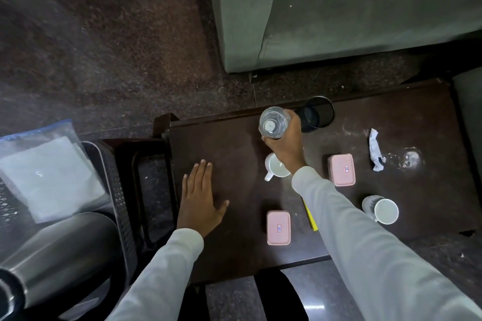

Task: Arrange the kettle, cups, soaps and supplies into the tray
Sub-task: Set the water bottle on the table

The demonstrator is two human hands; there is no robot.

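Seen from above, a person in pale long sleeves stands over a dark brown wooden desk [221, 138]. The right hand [285, 143] has its grip closed around a clear plastic water bottle [274, 122] at the far side of the desk, just beside a black mesh cup holder [317, 113]. The left hand [202, 198] lies flat and open on the desk, holding nothing.

To the left, a dark perforated tray [118, 190] already holds a shiny steel kettle [60, 250] and a clear zip bag of white supplies [44, 167].

Left on the desk: two pink lidded soap boxes [278, 227] [341, 169], a white mug [276, 167] under the right wrist, another white mug [386, 211] at the right, and a crumpled white wrapper [375, 150].

Judging by this, the task is in its early part, with most items yet to go.
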